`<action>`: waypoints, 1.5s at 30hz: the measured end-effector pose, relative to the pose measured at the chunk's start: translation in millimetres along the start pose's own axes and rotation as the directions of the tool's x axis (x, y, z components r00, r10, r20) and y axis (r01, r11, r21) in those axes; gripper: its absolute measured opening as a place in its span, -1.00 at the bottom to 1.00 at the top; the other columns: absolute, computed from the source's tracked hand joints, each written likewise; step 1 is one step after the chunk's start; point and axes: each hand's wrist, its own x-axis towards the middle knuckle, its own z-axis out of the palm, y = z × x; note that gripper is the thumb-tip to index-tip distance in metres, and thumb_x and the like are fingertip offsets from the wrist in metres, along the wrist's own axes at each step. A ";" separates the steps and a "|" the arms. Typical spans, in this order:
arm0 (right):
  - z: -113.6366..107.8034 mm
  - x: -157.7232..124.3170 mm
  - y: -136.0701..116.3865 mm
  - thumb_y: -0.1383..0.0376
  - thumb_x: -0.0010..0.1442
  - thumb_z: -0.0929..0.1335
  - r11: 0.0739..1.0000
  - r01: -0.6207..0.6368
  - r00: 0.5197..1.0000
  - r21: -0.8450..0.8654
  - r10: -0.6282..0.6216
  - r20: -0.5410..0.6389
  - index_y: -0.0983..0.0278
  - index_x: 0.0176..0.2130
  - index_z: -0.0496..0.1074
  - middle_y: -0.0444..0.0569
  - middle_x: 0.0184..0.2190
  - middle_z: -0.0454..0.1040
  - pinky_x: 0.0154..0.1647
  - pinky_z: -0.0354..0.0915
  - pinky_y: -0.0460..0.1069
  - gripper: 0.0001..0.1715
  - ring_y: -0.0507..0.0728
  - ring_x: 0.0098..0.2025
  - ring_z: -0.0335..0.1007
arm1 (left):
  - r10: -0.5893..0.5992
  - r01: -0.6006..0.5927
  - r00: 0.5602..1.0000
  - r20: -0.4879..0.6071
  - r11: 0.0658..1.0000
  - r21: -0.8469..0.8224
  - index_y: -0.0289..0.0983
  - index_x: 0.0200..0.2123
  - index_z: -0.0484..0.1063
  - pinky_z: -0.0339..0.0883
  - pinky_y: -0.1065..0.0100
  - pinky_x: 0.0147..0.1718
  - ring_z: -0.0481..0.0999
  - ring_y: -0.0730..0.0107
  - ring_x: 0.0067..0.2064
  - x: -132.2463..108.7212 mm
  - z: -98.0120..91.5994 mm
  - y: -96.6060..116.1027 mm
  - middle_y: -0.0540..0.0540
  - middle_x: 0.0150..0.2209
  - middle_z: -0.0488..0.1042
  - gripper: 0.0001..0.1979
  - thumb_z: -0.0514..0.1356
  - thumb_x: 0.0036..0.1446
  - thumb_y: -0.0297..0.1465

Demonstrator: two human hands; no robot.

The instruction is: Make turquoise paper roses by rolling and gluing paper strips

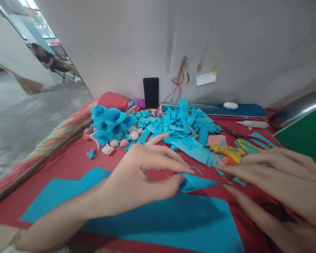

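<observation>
Between the thumb and fingers of my left hand [147,175] is a small folded piece of blue paper [197,182], its pointed end toward the right. My right hand [276,186] is just right of that point, thumb and fingers apart, holding nothing. Its fingertips are near a yellow glue gun [228,151]. Under my left hand lies a large blue paper sheet [158,218] on the red table [5,207]. Beyond my hands are a heap of blue paper scraps [184,123] and a bunch of blue paper flowers [110,121].
Scissors [233,133] lie at the right, near a white tube [254,124] and a green board [308,135]. A black phone [151,92] leans on the back wall. Small pink and white paper flowers [134,134] lie near the blue ones. A person [51,61] sits far left.
</observation>
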 end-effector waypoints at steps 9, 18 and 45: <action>2.8 4.8 -8.7 0.37 0.19 0.27 0.981 0.192 0.978 0.019 -0.193 0.086 0.18 -0.26 0.31 -0.22 -0.45 0.45 -0.15 0.12 0.00 -0.91 0.03 -0.40 0.35 | -0.183 0.190 0.980 0.072 0.976 -0.108 -0.30 -0.39 0.53 -0.02 0.04 0.21 0.59 0.30 -0.29 1.2 7.9 -0.7 -0.03 -0.38 0.61 -0.82 0.12 0.01 -0.51; 6.7 17.4 -16.9 0.25 0.21 0.27 0.988 -0.035 0.998 0.152 0.043 -0.050 0.12 -0.37 0.38 -0.25 -0.45 0.51 -0.41 0.41 -0.21 -0.87 0.00 -0.46 0.45 | -0.082 0.089 0.996 0.036 0.959 -0.271 -0.09 0.00 0.35 -0.29 0.14 0.28 0.42 0.34 0.04 -7.5 4.2 -2.8 0.06 -0.01 0.48 -0.63 0.07 0.14 -0.51; 34.2 13.2 -36.0 0.33 0.13 0.30 0.974 -0.057 0.996 0.221 0.071 -0.054 0.11 -0.41 0.44 -0.31 -0.50 0.51 -0.50 0.36 -0.31 -0.85 -0.06 -0.59 0.42 | -0.016 0.020 1.000 0.024 0.984 -0.175 -0.30 -0.37 0.52 -0.23 0.18 0.26 0.49 0.38 -0.06 -13.0 15.5 -8.4 0.00 -0.24 0.59 -0.93 0.25 0.03 -0.44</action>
